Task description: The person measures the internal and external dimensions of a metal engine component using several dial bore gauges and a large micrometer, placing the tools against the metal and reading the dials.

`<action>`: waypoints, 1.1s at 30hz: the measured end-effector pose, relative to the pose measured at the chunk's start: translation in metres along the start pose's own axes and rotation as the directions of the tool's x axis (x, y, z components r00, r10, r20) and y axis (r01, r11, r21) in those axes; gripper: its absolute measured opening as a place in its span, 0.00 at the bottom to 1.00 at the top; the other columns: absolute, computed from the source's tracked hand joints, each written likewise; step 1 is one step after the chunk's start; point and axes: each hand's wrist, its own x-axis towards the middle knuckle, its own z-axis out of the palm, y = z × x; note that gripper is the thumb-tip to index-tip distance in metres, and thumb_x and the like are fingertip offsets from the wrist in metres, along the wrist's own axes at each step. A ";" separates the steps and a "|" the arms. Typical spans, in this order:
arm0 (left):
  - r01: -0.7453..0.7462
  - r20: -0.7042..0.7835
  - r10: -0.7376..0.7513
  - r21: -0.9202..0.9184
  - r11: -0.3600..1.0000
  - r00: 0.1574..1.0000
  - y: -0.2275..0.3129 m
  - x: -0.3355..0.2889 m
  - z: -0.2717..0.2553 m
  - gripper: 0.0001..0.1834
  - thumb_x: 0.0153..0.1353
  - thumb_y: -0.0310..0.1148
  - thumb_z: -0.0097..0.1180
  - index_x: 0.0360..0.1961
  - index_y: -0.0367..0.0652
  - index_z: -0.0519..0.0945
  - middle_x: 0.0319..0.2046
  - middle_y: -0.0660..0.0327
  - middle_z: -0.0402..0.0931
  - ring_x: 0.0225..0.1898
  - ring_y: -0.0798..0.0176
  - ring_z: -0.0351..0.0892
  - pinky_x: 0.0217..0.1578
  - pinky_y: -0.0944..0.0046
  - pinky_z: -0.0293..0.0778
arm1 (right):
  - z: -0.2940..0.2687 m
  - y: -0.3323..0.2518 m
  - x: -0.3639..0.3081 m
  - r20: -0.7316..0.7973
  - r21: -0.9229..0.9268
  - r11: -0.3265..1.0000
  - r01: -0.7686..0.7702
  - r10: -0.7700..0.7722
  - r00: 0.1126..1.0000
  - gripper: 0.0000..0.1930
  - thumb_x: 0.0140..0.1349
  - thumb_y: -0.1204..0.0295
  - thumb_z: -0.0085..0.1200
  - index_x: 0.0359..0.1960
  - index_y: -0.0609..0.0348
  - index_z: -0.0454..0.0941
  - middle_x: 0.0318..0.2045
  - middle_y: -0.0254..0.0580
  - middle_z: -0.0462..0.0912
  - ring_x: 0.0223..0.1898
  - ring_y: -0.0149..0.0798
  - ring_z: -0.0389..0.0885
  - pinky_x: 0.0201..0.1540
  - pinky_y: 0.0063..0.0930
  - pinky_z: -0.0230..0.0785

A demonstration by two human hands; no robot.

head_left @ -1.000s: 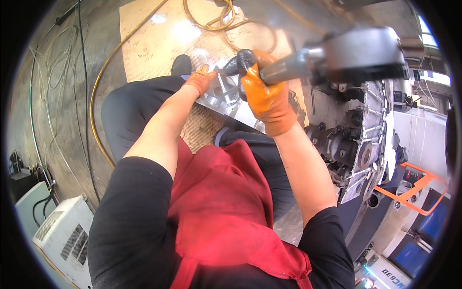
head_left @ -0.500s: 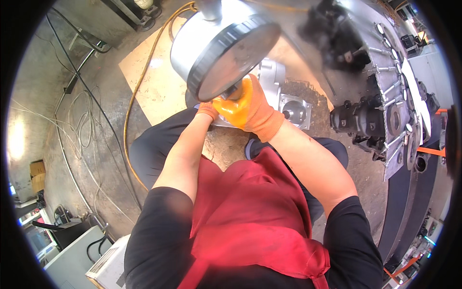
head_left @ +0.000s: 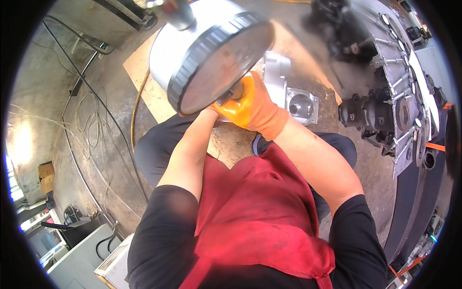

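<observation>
My right hand [head_left: 257,110], in an orange glove with a shiny coated palm, is closed around a dark, round-ended object [head_left: 236,91]; its kind is hidden. Close beside it is my left hand [head_left: 211,112], its fingers covered by the lamp and the right glove. A large round lamp head [head_left: 211,53], white with a black ribbed rim, hangs over both hands and blocks much of the work. Beyond the right glove lies a silver metal casting [head_left: 276,79]. Its square flange [head_left: 302,106] with a round bore faces up, right of the glove.
A tan board [head_left: 139,72] lies on the floor under the casting. A yellow hose [head_left: 136,113] and loose pale cables [head_left: 94,127] run along the left. At the right stands a large engine-like assembly [head_left: 368,113] with dark parts and a bolted metal plate.
The lamp head appears farther left and covers more of my left hand. The floor and casting have shifted slightly right in view. My right hand keeps its grip.
</observation>
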 end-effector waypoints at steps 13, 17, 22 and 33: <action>-0.022 0.014 0.022 -0.014 1.000 1.000 0.006 -0.005 0.007 0.22 0.59 0.27 0.54 0.56 0.42 0.77 0.53 0.44 0.73 0.54 0.45 0.78 0.55 0.56 0.75 | 0.009 0.007 0.015 -0.061 0.083 0.993 0.078 -0.073 0.995 0.07 0.53 0.74 0.62 0.32 0.62 0.80 0.25 0.45 0.82 0.25 0.44 0.80 0.30 0.33 0.70; -0.022 0.009 0.022 -0.014 1.000 1.000 0.007 -0.003 0.005 0.22 0.59 0.27 0.54 0.56 0.41 0.77 0.53 0.44 0.74 0.53 0.45 0.78 0.55 0.56 0.75 | 0.009 0.008 0.013 -0.095 -0.024 0.981 0.194 -0.195 0.976 0.08 0.52 0.74 0.62 0.33 0.63 0.80 0.25 0.46 0.82 0.25 0.45 0.80 0.30 0.33 0.70; -0.017 0.003 0.017 -0.015 1.000 1.000 0.007 -0.003 0.007 0.22 0.59 0.28 0.55 0.56 0.40 0.76 0.53 0.44 0.74 0.53 0.45 0.78 0.55 0.57 0.74 | 0.008 0.001 0.011 -0.091 0.077 0.991 0.108 -0.101 0.991 0.08 0.49 0.75 0.64 0.29 0.62 0.79 0.24 0.43 0.80 0.23 0.48 0.78 0.27 0.36 0.69; -0.010 -0.023 0.010 -0.023 1.000 1.000 0.006 -0.001 0.002 0.22 0.60 0.29 0.56 0.57 0.38 0.76 0.53 0.44 0.75 0.53 0.46 0.78 0.56 0.57 0.74 | 0.009 0.004 0.010 -0.136 -0.080 0.975 0.207 -0.216 0.967 0.08 0.45 0.76 0.65 0.26 0.59 0.78 0.21 0.43 0.78 0.22 0.51 0.76 0.25 0.36 0.67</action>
